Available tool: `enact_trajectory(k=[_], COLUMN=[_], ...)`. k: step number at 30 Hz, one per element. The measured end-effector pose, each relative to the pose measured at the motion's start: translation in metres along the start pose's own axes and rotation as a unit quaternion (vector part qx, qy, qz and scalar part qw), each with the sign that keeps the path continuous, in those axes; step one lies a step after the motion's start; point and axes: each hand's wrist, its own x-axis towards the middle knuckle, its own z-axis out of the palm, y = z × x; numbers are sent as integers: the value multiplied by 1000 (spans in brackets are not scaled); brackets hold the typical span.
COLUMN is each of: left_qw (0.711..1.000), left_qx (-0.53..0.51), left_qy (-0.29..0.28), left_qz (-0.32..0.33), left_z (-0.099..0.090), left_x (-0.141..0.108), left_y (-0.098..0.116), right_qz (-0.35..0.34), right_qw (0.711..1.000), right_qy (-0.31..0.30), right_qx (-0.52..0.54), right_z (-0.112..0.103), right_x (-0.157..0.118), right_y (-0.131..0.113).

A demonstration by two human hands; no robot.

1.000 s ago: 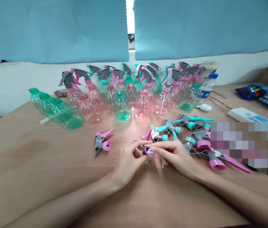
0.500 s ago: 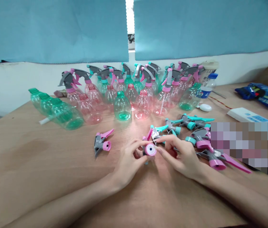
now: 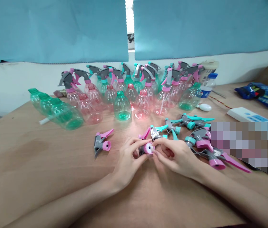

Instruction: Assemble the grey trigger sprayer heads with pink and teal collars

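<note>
- Fingers (image 3: 140,141) of your left hand (image 3: 126,161) curl around a pink-collared spray trigger head (image 3: 148,148), holding it from the left.
- Fingers (image 3: 164,142) of your right hand (image 3: 179,156) pinch its collar from the right.
- That head sits between both hands, above the wooden desk (image 3: 29,164).
- Other loose spray heads (image 3: 191,122) lie just beyond your right hand.
</note>
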Motion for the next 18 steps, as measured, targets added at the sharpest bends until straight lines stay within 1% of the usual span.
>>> enact_trajectory(k=[6, 11, 13, 18], left_qw=[1000, 1000, 1000, 1000], left_qx=[6, 2, -2, 5], left_qy=[-5, -19, -20, -10], left_qz=[9, 15, 15, 16], left_z=[0, -1, 0, 0], left_x=[0, -1, -1, 0], left_y=[1, 1, 0, 0], right_qz=[21, -5, -6, 29], right_qw=[1000, 1000, 1000, 999], right_qy=[-21, -12, -16, -45], right_qx=[-6, -9, -7, 2], right_z=[0, -2, -3, -3], right_x=[0, 1, 1, 1], right_y=[0, -1, -1, -1])
